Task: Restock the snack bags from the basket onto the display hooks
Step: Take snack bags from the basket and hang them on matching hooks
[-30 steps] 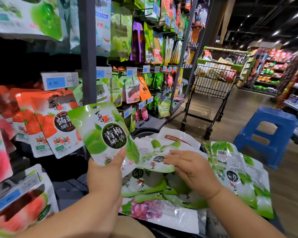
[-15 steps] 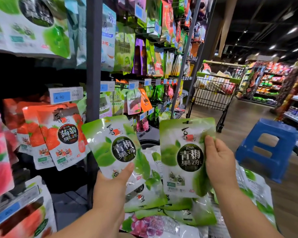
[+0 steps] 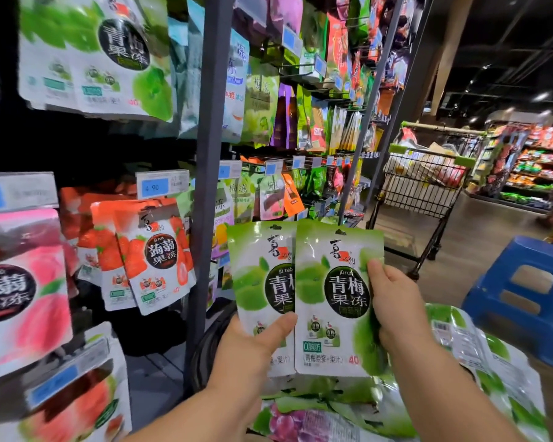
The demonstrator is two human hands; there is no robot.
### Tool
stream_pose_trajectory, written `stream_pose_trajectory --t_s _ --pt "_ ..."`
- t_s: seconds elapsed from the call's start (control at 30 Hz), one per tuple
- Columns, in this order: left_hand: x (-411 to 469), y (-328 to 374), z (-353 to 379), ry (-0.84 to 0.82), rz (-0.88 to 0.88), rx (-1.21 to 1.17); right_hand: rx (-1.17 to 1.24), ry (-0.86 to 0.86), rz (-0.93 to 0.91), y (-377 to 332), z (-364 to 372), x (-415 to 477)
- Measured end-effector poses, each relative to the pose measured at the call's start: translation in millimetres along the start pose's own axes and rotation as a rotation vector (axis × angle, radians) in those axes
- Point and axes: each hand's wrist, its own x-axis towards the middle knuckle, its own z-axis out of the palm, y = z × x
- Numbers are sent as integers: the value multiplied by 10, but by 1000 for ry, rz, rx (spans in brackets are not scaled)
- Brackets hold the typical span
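- Left hand (image 3: 253,349) pinches a glossy green-and-white flat plastic pouch (image 3: 262,282).
- Right hand (image 3: 396,307) grips an identical glossy rectangular pouch (image 3: 336,301), overlapping the first.
- More crinkled green pouches (image 3: 479,352) lie below both hands.

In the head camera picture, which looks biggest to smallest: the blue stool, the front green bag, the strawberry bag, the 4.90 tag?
1. Front green plastic snack bag and blue plastic stool: alike; stool is farther and cut off, so unranked.
2. Red strawberry snack bag.
3. White-and-blue 4.90 price tag.
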Motion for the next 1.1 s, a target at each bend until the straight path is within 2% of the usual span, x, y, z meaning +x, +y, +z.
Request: stream_pose_trajectory --t_s 0.3,0.47,0.53,0.67,0.73,0.93,1.1 --pt "-3 11 -100 -13 73 20 -145 -15 -148 -199 279 -106" --pt "56 54 -256 85 115 13 -72 -78 -199 -288 437 -208" --pt "80 116 -324 141 160 -5 -26 -194 -192 -367 498 -271" --pt "159 301 -485 221 209 -46 -4 -609 -66 -492 596 -387" --pt "198 409 -576 274 219 -69 -14 -730 -35 -465 681 -401" --pt "224 692 -753 370 301 -70 112 -846 37 -459 955 -503" --pt "217 898 -808 356 334 -94 173 -845 11 -521 1150 -553"
